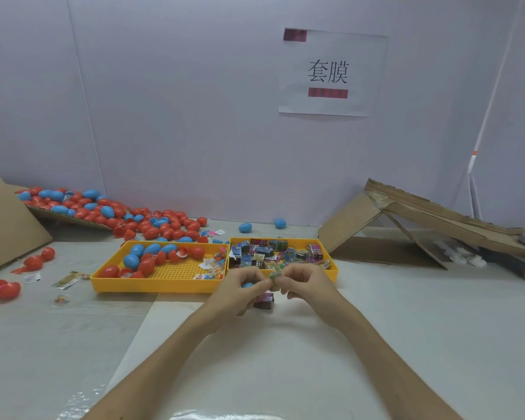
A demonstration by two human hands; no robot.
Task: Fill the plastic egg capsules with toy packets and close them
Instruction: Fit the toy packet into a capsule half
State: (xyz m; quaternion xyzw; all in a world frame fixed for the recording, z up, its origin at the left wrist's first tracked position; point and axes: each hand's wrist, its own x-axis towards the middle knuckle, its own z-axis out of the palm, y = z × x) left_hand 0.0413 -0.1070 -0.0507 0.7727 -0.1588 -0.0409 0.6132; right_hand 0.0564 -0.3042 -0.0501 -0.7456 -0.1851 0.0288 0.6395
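Near the centre of the table [391, 322], just in front of the trays: left hand [243, 287], fingers curled round a blue capsule [247, 285] of which only a sliver shows, thumb and forefinger reaching to a green packet [274, 274]; right hand [307, 283], fingers clenched, thumb and forefinger pinching the same green packet from the other side. Below and between the hands, lying on the table: one purple packet [265, 299], partly hidden by the left fingers. Beyond the hands, side by side and touching: left yellow tray [152, 284], holding red and blue egg capsules [143, 259] at its left and far side and a few small clear packets at its right; right yellow tray [334, 271], heaped with assorted printed toy packets [273, 253]. Far left, against the wall: large pile of capsules [140, 218], mostly red, some blue, spilling off a tilted cardboard sheet [9, 228]. Far centre, loose on the table: two blue eggs [245, 227], well apart from the pile. Near left: opened red capsule [2, 288], further red pieces, one flat packet [68, 278]. Right: cardboard ramp [406, 219], propped at a slant, a few capsules at its right end. Wall: paper sign [331, 74] with two printed characters.
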